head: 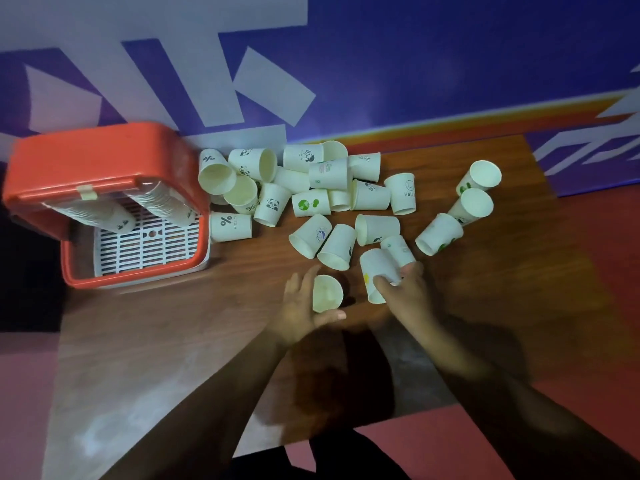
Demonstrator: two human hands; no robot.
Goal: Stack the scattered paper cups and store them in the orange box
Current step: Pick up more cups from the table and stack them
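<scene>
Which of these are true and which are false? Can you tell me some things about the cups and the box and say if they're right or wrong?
1. The left hand holds a paper cup. True.
2. The orange box sits at the right end of the table. False: it is at the left end.
3. Stacked cups already lie inside the box. True.
4. All loose cups on the table stand upright. False: most lie on their sides.
5. The right hand is empty. False: its fingers are on a cup.
</scene>
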